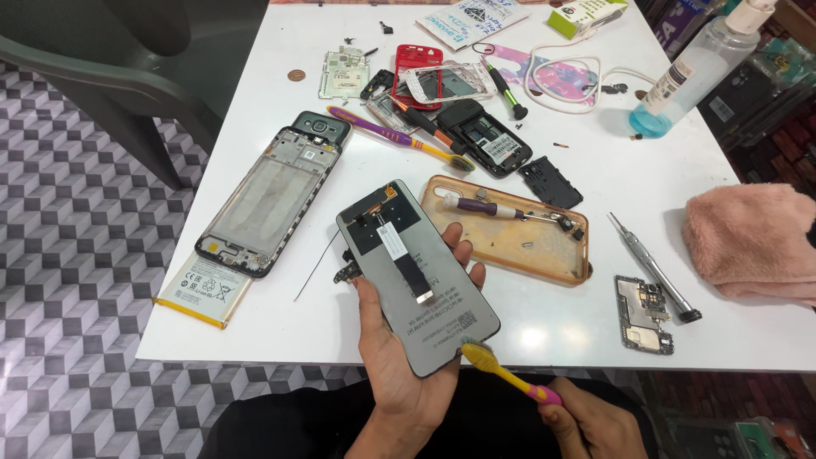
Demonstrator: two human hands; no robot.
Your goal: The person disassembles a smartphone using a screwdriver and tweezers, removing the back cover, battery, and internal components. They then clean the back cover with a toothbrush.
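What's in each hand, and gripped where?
Left hand cradles the phone display panel by its long edges, back side up. Right hand holds the yellow toothbrush by its pink handle end.

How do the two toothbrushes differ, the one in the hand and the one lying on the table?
The yellow toothbrush is held in the right hand, its bristles against the edge of the phone screen panel that the left hand holds. The purple toothbrush lies untouched on the table among phone parts. The yellow one has a pink grip; the purple one a yellow neck. Both have slim plastic handles.
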